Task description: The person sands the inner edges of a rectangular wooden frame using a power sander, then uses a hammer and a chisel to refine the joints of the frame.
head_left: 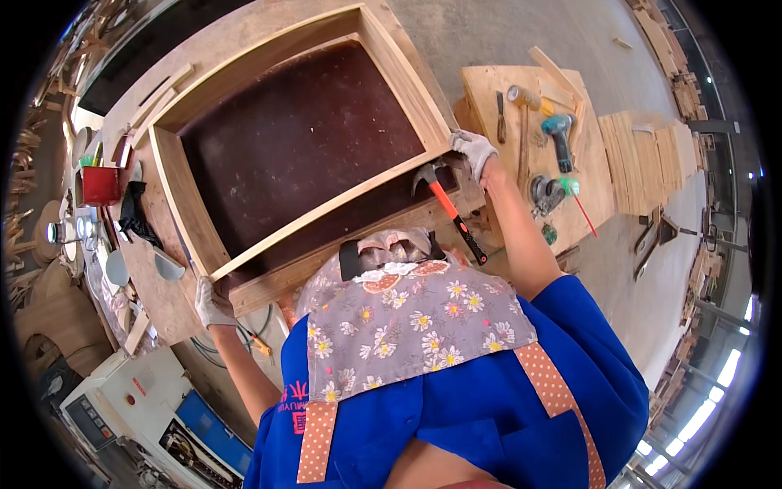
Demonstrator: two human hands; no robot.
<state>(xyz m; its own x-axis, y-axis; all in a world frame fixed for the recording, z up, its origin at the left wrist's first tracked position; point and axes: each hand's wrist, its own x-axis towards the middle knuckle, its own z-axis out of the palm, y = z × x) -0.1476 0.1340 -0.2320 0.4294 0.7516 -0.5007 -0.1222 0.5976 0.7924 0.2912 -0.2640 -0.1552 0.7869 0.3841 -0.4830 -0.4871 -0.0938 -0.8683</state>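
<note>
Your left hand, gloved, grips the near left corner of the wooden frame, fingers clenched over the edge at about 8 o'clock from the frame's centre. Your right hand, also gloved, clasps the frame's right corner at about 3 o'clock, fingers closed on the thin slat where it meets the side rail. The frame lies flat on the workbench, a dark brown panel filling its inside. The slat runs diagonally across the frame's near side, from your left hand up to your right. A claw hammer with an orange and black handle lies on the frame's near edge, head just below your right hand, handle pointing to 5 o'clock; neither hand touches it. At 2 o'clock, well apart from the frame, a plywood board carries a teal drill and a mallet. At 9 o'clock, a red cup stands near the bench's left edge. A flowered apron over a blue shirt fills the lower view.
</note>
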